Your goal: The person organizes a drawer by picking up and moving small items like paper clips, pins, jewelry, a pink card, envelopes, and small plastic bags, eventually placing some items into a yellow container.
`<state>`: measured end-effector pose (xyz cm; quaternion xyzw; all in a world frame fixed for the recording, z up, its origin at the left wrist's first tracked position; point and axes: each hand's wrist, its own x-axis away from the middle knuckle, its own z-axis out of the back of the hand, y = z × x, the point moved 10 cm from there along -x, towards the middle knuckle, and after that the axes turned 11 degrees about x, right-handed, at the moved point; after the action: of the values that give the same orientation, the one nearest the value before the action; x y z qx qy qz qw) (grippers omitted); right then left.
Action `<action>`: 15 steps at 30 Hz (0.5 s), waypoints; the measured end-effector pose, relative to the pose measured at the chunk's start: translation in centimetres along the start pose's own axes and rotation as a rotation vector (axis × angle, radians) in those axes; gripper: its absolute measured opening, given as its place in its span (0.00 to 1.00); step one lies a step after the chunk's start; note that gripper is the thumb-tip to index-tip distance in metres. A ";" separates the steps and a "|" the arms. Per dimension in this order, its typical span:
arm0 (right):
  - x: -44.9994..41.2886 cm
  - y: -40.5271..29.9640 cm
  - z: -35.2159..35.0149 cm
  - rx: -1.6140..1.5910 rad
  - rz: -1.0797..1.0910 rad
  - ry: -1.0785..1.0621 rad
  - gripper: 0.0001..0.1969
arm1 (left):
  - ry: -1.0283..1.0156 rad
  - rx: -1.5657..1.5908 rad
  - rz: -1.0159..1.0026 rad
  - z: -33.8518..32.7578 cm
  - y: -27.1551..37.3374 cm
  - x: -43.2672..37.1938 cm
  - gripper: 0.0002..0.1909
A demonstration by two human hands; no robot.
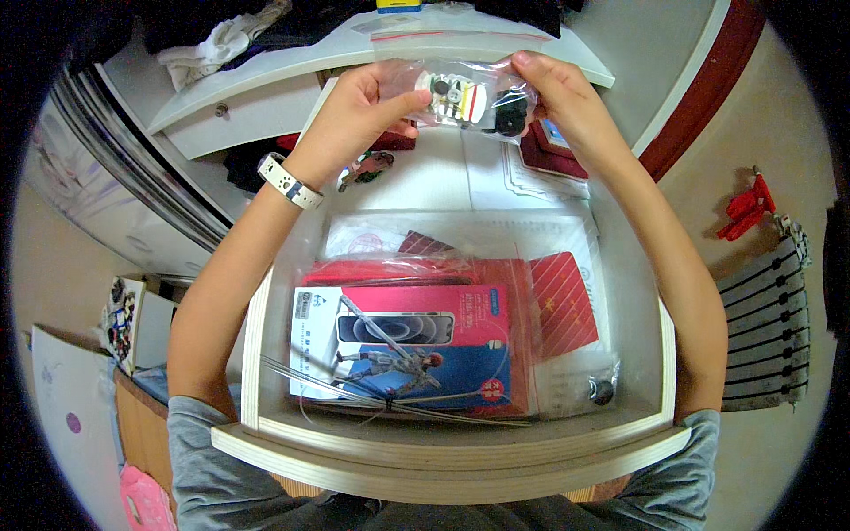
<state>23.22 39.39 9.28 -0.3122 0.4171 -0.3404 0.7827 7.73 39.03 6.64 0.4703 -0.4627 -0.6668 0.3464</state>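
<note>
A clear zip bag (458,46) with a red seal line hangs between both hands over the back of the open wooden drawer (458,488). Inside it are small white striped pieces (458,98) and black round pieces (511,114). My left hand (378,99) pinches the bag's left side, thumb on top. At its right side, my right hand (554,86) grips the plastic, thumb at the upper edge. Below, the drawer holds a pink and blue phone-screen box (478,325), a small figure (398,365), a bundle of thin wires (465,417) and red envelopes (564,302).
Behind the drawer, a white desk top (299,56) bears a white cloth (219,46) and dark items. Papers (541,179) and dark red booklets (554,156) lie in the drawer's back right. A metal-framed sliding door (143,152) stands left; a striped mat (767,325) lies right.
</note>
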 end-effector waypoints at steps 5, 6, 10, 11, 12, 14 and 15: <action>-0.3 0.6 0.8 0.027 0.007 0.090 0.18 | -0.084 -0.002 -0.029 -0.9 0.2 0.1 0.20; -0.3 0.7 1.1 0.030 -0.003 0.102 0.18 | -0.109 0.067 0.019 -1.3 0.0 0.2 0.21; -0.2 0.3 1.5 0.060 0.007 0.118 0.18 | -0.161 0.332 0.073 -2.4 0.0 0.4 0.26; -0.2 0.4 1.6 0.059 0.006 0.117 0.18 | -0.160 0.333 0.074 -2.3 -0.2 0.4 0.26; -0.3 0.5 1.2 0.044 0.003 0.081 0.19 | -0.148 0.339 0.118 -2.1 -0.8 0.3 0.25; -0.3 0.3 0.9 0.029 0.001 0.043 0.19 | -0.135 0.345 0.162 -1.6 -1.8 0.1 0.24; -0.2 -0.1 0.4 -0.026 -0.010 -0.016 0.20 | -0.180 0.211 0.110 -1.8 -1.5 0.0 0.23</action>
<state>23.42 39.60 9.63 -0.3274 0.4138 -0.3364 0.7801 9.43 39.01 4.98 0.4161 -0.5845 -0.6341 0.2882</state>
